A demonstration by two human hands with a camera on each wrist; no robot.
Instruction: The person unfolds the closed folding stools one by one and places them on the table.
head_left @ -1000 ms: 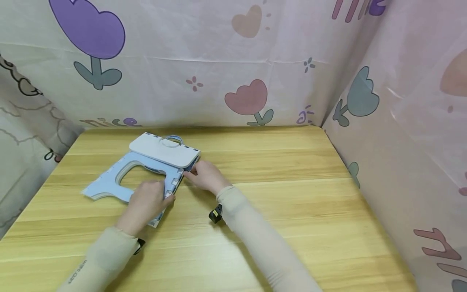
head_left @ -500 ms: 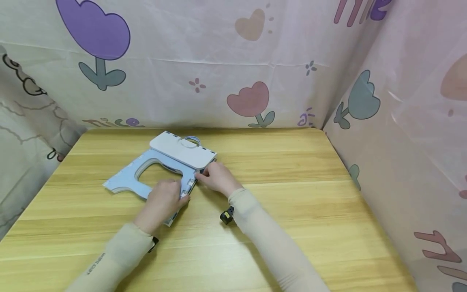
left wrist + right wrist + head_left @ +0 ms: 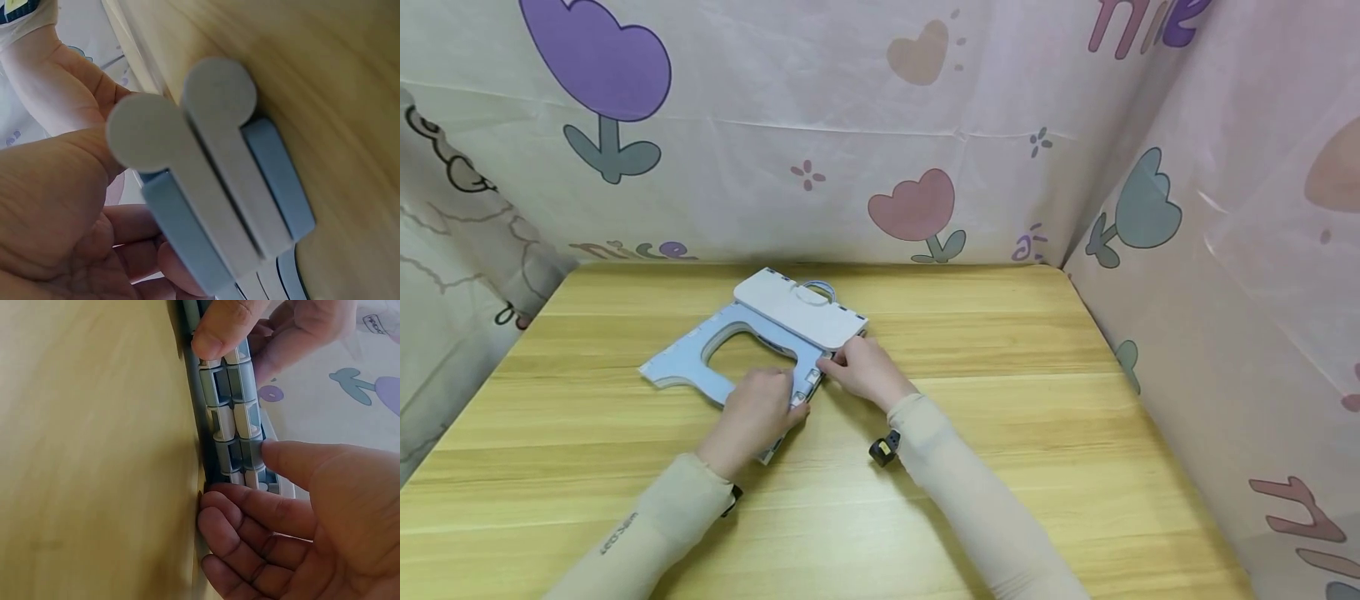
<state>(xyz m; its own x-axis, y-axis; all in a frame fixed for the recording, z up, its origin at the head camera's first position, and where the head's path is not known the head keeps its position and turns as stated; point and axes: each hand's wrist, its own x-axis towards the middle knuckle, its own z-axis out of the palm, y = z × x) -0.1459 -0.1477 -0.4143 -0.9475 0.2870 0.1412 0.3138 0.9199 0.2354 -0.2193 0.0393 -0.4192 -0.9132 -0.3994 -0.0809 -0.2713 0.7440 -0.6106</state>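
Observation:
A folded plastic folding stool (image 3: 688, 354) lies on the table, light blue at the leg frame with a white panel (image 3: 801, 308) and a small loop handle (image 3: 818, 289) at its far side. My left hand (image 3: 754, 414) grips the frame beside its large opening, thumb over the hinged edge. Farther along that edge, my right hand (image 3: 872, 371) pinches the stool near the panel's corner. The right wrist view shows the row of hinge knuckles (image 3: 234, 419) between my two thumbs. Rounded white ends (image 3: 219, 94) of the stool fill the left wrist view.
The wooden table (image 3: 1000, 467) runs back to a printed curtain (image 3: 760, 167), and another curtain side (image 3: 1247, 292) borders it on the right. A black wrist camera (image 3: 883, 450) sits under my right wrist.
Both hands have moved to the right across the table, bringing the folded stool with them. Their hold on it looks the same, and the stool has turned slightly.

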